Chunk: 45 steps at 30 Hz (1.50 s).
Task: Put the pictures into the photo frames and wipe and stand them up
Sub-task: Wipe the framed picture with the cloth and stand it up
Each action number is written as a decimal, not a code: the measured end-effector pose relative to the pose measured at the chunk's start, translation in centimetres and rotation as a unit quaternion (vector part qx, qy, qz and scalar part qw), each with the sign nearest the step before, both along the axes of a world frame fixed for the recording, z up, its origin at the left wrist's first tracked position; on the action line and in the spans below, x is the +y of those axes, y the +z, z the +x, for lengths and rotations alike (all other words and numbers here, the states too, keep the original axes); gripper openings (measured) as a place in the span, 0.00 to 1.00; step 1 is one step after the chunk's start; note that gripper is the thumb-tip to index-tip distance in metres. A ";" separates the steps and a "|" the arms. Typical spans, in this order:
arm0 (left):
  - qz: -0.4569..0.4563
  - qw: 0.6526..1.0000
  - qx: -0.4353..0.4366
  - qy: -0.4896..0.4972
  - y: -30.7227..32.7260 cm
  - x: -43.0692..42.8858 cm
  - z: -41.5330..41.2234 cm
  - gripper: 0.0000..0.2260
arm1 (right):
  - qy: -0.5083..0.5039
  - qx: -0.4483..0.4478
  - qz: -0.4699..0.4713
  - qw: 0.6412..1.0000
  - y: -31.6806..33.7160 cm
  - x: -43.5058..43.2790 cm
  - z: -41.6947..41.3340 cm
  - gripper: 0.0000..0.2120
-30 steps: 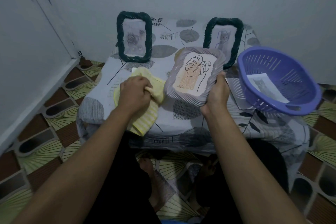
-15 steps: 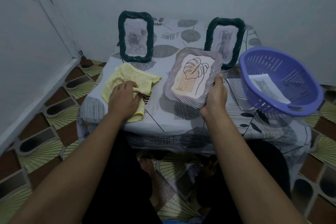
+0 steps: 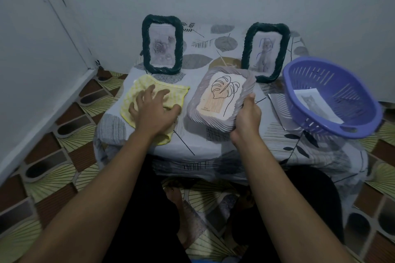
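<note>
Gripping the grey frame — right hand; left hand spread over cloth.

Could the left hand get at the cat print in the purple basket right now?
Probably not cleanly. The left hand is spread over the yellow cloth; the grey frame, gripped by the right hand, sits between it and the purple basket holding the print.

The fingers of the right hand lie hidden behind the grey frame; only the thumb shows on its rim. The print at the foot of the leaf picture is too small to read. The basket covers most of the sheet beneath it.
</note>
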<state>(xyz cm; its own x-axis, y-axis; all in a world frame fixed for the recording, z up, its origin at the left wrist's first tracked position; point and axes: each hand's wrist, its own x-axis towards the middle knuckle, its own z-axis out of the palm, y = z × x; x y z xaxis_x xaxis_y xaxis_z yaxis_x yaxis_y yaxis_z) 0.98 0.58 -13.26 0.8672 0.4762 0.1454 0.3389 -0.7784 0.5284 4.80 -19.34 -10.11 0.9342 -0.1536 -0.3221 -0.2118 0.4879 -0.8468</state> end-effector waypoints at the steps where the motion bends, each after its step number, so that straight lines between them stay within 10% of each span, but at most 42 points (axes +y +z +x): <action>1: -0.001 0.999 -0.036 -0.016 0.4 -0.6 -0.1 0.27 | 0.005 -0.007 0.011 1.000 0.1 0.0 0.0 0.18; 6: -0.053 0.972 -0.096 -0.207 1.8 -3.7 0.2 0.21 | 0.037 -0.058 0.052 0.996 0.7 0.0 0.0 0.15; 12: -0.051 0.968 -0.021 -0.245 3.5 -6.6 0.0 0.34 | 0.042 -0.089 0.073 0.993 1.9 -0.5 0.0 0.14; 17: -0.079 0.955 -0.036 -0.284 4.7 -8.2 -0.2 0.24 | 0.069 -0.101 0.023 0.992 2.8 -1.1 -0.3 0.17; 27: -0.215 0.958 -0.093 -0.167 4.3 -8.8 -0.5 0.07 | 0.158 -0.072 -0.033 0.984 3.0 -2.6 0.5 0.13; 39: -0.566 0.803 -0.081 -0.169 2.8 -7.7 -0.9 0.18 | -0.005 -0.102 -0.290 0.952 1.3 -4.6 1.1 0.09; 45: -0.606 0.769 -0.062 -0.196 3.0 -8.0 -1.1 0.20 | 0.147 -0.079 -0.127 0.978 0.8 -4.7 1.4 0.07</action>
<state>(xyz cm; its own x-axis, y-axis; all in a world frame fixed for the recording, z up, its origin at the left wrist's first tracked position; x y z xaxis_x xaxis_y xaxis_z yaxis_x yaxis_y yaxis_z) -0.17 -7.43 -10.30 0.9938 0.0325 -0.1059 0.0926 0.2802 0.9555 6.24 -24.02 -9.32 0.9850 0.0723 -0.1565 -0.1679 0.1952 -0.9663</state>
